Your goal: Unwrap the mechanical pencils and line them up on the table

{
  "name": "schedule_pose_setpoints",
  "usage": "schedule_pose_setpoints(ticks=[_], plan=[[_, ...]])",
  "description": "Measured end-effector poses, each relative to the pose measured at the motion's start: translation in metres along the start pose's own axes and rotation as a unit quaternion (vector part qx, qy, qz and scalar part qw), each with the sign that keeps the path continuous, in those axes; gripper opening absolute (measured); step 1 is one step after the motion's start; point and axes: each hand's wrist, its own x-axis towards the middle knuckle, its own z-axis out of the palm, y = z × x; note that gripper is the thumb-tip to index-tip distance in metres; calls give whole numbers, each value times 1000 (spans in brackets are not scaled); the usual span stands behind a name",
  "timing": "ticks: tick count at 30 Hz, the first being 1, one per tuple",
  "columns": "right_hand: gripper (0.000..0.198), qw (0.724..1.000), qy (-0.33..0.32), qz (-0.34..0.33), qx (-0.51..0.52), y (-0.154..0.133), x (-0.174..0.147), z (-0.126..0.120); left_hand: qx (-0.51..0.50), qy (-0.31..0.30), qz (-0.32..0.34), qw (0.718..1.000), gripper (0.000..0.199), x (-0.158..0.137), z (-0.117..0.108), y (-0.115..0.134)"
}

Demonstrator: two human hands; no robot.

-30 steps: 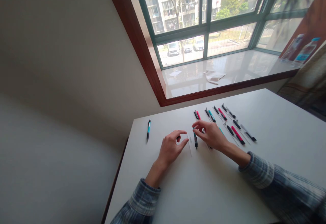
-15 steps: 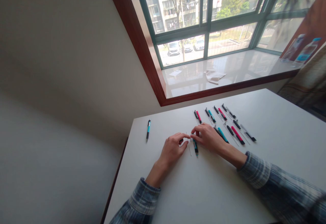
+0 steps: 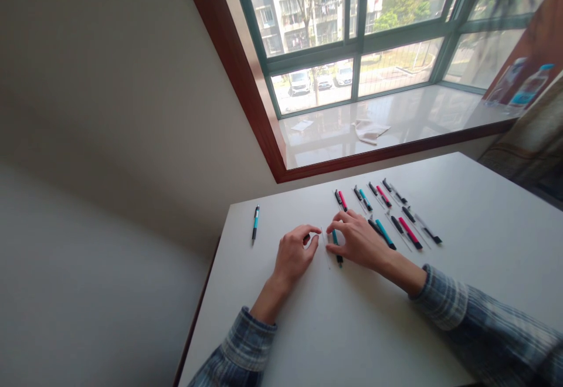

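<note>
At the centre of the frame, on a white table point(image 3: 352, 328), the right hand point(image 3: 356, 236) arches over a teal pen point(image 3: 335, 237), thumb and forefinger parted, contact unclear. Nearer than the left hand point(image 3: 294, 253), it partly hides the pen, which slants from upper left to lower right. A thin refill point(image 3: 326, 255) lies nearly parallel between the hands. The left fingers curl around a dark piece point(image 3: 307, 238), their grip impossible to tell.

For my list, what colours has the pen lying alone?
The pen is mainly turquoise and black (head view).
</note>
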Motion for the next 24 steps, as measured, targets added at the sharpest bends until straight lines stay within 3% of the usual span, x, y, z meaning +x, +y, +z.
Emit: schedule_pose_setpoints(ticks=[14, 19, 24], plan=[[12, 999, 25, -11, 34, 0, 3, 0, -14, 3, -17, 1000, 18, -1, -1, 1], [15, 992, 89, -62, 68, -4, 3, -8, -130, -12, -71, 989, 32, 2, -5, 1], [10, 985, 99, -121, 79, -10, 1, -12, -252, -92, -77, 960, 39, 6, -8, 1]])
